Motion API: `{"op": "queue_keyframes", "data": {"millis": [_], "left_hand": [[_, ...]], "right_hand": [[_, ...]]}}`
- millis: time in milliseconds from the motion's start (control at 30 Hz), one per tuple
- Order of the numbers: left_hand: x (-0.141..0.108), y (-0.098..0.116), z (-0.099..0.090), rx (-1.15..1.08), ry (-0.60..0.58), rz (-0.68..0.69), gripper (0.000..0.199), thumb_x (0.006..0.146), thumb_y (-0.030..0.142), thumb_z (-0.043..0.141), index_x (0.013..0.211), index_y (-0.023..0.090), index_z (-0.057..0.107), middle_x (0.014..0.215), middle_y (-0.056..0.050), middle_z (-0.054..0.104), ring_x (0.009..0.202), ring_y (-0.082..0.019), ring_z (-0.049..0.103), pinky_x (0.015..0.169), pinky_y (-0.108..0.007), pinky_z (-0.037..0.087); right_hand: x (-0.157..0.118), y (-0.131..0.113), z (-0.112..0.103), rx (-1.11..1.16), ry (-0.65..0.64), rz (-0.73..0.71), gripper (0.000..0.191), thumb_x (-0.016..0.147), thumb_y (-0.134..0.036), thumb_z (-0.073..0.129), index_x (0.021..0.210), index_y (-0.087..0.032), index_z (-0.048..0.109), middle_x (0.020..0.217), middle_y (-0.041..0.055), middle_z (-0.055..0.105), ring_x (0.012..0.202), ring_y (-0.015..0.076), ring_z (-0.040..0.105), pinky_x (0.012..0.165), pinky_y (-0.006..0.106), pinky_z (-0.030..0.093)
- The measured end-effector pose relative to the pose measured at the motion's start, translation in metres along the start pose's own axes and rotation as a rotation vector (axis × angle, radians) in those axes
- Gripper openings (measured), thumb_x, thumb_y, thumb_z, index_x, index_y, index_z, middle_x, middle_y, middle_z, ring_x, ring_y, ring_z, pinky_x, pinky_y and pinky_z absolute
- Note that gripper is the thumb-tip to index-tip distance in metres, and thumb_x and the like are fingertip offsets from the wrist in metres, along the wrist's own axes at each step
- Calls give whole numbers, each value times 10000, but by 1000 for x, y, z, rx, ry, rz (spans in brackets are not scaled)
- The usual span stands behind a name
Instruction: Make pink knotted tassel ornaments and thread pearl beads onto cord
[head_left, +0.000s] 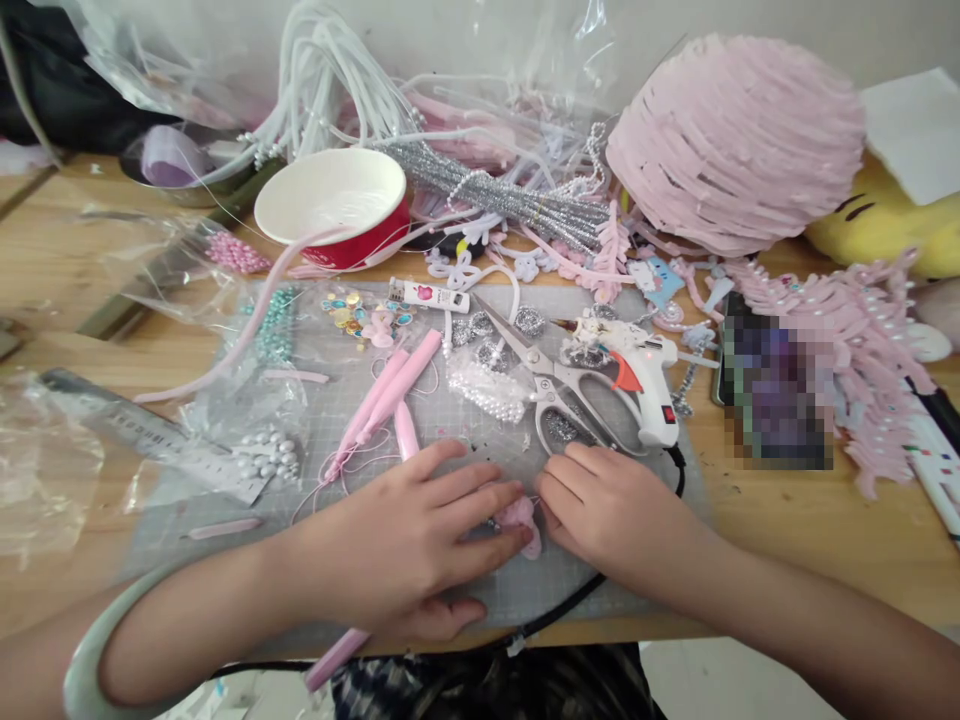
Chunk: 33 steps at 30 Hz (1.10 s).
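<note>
My left hand (pixel 427 530) lies over the grey cutting mat (pixel 465 430), fingers stretched and apart. Its fingertips rest on a small pink fuzzy piece (pixel 519 520). Close to that piece's right side, my right hand (pixel 600 500) has its fingers curled together; whatever they pinch is hidden. A pink rod (pixel 406 432) runs toward my left hand from above, and a pink rod end (pixel 337 660) shows below the wrist; whether they are one piece I cannot tell. Beyond my hands lie scissors (pixel 546 383) with open blades and a white glue gun (pixel 654 390) with an orange trigger.
A black cable (pixel 562 605) crosses the mat's front. Pink tassels (pixel 386 395), a lighter (pixel 429 295), bagged pearl beads (pixel 487 392) and a ruler (pixel 157 435) lie around. Behind stand a red-and-white bowl (pixel 330 208), silver stems (pixel 502 195) and a large pink bundle (pixel 739 145). A phone (pixel 780 390) lies right.
</note>
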<state>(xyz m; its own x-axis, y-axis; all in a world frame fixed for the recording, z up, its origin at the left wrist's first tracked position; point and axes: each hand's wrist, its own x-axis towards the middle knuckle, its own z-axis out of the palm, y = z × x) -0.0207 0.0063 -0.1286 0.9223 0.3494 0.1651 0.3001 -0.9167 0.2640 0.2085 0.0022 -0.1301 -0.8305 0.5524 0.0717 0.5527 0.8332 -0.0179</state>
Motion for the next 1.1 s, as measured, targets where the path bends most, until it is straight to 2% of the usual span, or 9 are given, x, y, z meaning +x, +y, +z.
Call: {"op": "queue_keyframes", "data": {"millis": [167, 267, 467, 567, 667, 800, 933, 1100], "left_hand": [[-1, -1, -2, -28, -40, -12, 498, 801, 487, 476, 1221, 228, 543, 1215, -67, 604, 1013, -247, 556, 900, -400, 304], [-1, -2, -3, -33, -41, 4, 497, 803, 473, 481, 1230, 225, 538, 1213, -64, 606, 1003, -243, 555, 888, -393, 307], [-1, -3, -2, -41, -36, 8, 491, 811, 458, 469, 1235, 219, 535, 1239, -67, 596, 1034, -245, 542, 909, -398, 287], [-1, -3, -2, -41, -37, 8, 484, 811, 450, 467, 1231, 221, 539, 1235, -63, 601, 1040, -242, 542, 919, -398, 276], [-1, -3, -2, -42, -52, 4, 488, 810, 453, 470, 1234, 221, 535, 1244, -60, 594, 1039, -241, 544, 920, -401, 275], [-1, -1, -2, -72, -50, -17, 496, 802, 445, 481, 1234, 208, 530, 1246, -59, 588, 1048, -237, 538, 908, -382, 303], [0, 2, -1, -118, -24, -10, 525, 802, 418, 477, 1244, 138, 514, 1220, -80, 599, 1051, -225, 533, 912, -342, 337], [-3, 11, 1, -26, -50, -45, 550, 804, 424, 489, 1258, 116, 500, 1198, -88, 602, 1104, -238, 509, 994, -336, 303]], "right_hand": [[1, 4, -15, 144, -33, 69, 163, 826, -175, 515, 664, -183, 529, 639, 7, 553, 645, 175, 501, 590, 307, 357], [2, 6, -21, 224, -43, 135, 156, 848, -192, 523, 698, -175, 565, 620, -7, 568, 617, 161, 531, 599, 300, 387], [2, 3, -11, 264, -72, 142, 54, 815, -206, 623, 849, -165, 624, 766, 10, 629, 692, 176, 573, 623, 306, 421], [3, 3, -5, 268, -108, 155, 15, 818, -163, 613, 824, -173, 622, 771, 6, 613, 708, 176, 555, 635, 306, 419], [4, 5, -3, 254, -107, 135, 64, 820, -142, 598, 765, -170, 614, 757, 9, 600, 684, 174, 528, 621, 304, 411], [5, 5, -2, 225, -58, 90, 79, 825, -146, 580, 757, -156, 618, 743, 20, 594, 671, 177, 512, 612, 306, 402], [6, 4, -2, 199, 4, 67, 133, 839, -118, 513, 755, -135, 614, 705, 30, 579, 654, 179, 497, 602, 309, 389], [8, 5, -1, 216, -1, 62, 169, 849, -118, 479, 727, -138, 595, 690, 29, 562, 656, 176, 490, 607, 306, 381]]}}
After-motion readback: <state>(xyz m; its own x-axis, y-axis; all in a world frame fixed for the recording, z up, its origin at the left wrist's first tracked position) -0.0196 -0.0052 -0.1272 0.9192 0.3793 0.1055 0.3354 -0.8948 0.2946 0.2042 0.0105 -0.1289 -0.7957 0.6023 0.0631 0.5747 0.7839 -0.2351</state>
